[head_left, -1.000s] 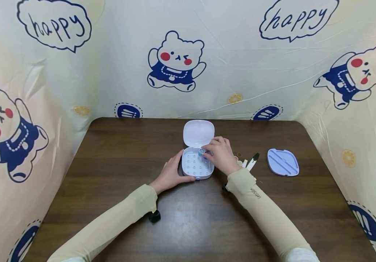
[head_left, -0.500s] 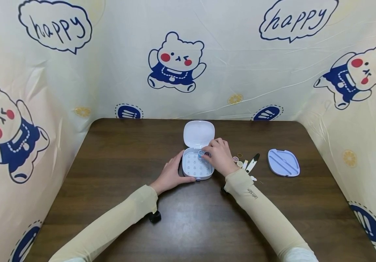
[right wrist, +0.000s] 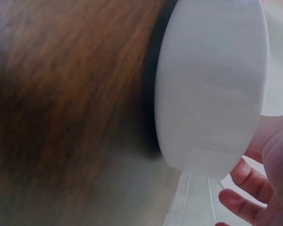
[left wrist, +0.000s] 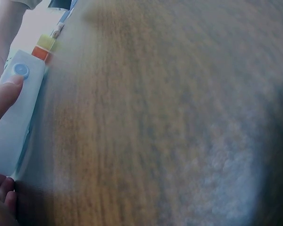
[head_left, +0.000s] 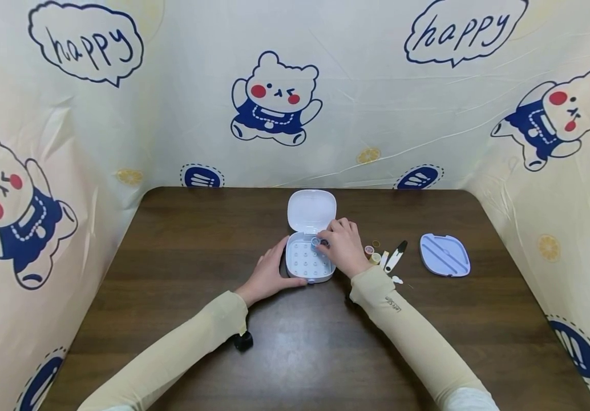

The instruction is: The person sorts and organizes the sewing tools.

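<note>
A pale, rounded case (head_left: 305, 264) with rows of small pegs inside stands on the table, its lid (head_left: 312, 210) tipped back. My left hand (head_left: 264, 278) holds the case by its left side. In the left wrist view, the thumb lies by the round blue catch (left wrist: 21, 69) on the front wall. Above the case's back right corner, my right hand (head_left: 344, 248) pinches a small pale-blue spool (head_left: 316, 241). The right wrist view has the white side wall (right wrist: 210, 89), with fingers (right wrist: 250, 205) behind it; the spool is hidden there.
Right of the case lie a pink spool (head_left: 369, 250), a yellowish spool (head_left: 375, 258), a thin ring (head_left: 376, 244), white snips with a dark tip (head_left: 396, 256) and a small white piece (head_left: 397, 279). Farther right is a lilac panel (head_left: 444, 255). A printed cloth (head_left: 351, 125) surrounds the table.
My right wrist has shifted slightly left and down, showing more of the spools beside it. The right fingers stay at the blue spool in the case's corner. My left hand keeps its place.
</note>
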A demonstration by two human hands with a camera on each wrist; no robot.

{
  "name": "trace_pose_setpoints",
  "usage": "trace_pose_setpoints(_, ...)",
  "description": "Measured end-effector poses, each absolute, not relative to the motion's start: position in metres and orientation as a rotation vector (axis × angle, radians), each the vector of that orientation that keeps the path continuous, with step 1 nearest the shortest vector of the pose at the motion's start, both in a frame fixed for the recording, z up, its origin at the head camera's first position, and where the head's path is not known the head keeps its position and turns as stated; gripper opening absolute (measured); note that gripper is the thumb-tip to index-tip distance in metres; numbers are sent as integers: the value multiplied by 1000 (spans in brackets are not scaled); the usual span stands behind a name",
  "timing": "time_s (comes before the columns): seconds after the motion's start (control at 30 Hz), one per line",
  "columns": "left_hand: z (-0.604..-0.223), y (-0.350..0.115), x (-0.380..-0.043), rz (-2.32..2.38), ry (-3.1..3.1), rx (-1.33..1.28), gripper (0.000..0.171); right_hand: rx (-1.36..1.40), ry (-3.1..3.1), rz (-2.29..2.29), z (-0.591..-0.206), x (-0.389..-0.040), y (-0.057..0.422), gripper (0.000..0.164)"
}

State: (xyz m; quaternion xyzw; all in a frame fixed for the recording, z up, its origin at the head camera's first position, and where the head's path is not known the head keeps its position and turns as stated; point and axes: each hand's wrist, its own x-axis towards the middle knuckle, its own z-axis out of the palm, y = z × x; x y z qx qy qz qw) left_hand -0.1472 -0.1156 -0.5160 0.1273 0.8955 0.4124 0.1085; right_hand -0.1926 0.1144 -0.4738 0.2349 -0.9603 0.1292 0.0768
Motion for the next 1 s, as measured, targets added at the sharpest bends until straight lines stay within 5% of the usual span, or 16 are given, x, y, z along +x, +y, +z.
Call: trace_pose_setpoints(1.0,-517,-117,-147,1235,2630,388,122,677,-2911,286,-475,-190,110,28)
